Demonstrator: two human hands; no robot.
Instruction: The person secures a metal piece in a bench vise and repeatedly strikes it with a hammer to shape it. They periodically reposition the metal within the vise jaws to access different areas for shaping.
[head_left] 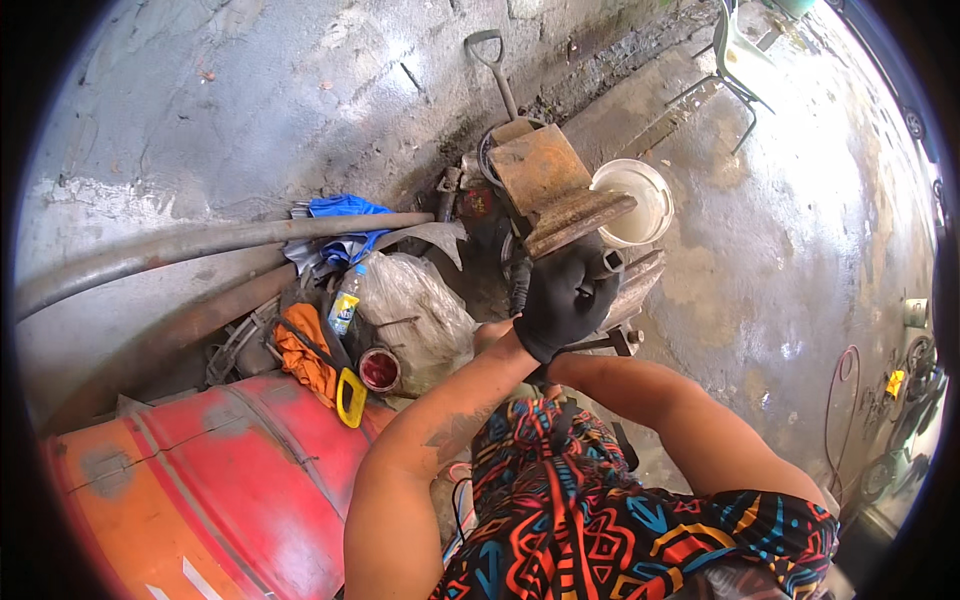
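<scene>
My left hand, in a black glove, is closed around a short metal cylinder with a square opening in its end. It is between the rusty jaws of a large bench vise. The far jaw rises just beyond my fingers, and the near jaw shows to their right. My right forearm crosses inward beneath my left wrist. That wrist hides my right hand and its fingers. A metal bar with a bolt-like end sticks out close to it.
A white bucket stands beyond the vise. To the left are a red and orange drum, a clear plastic bag, a bottle, an orange cloth and long pipes. A shovel handle leans on the wall.
</scene>
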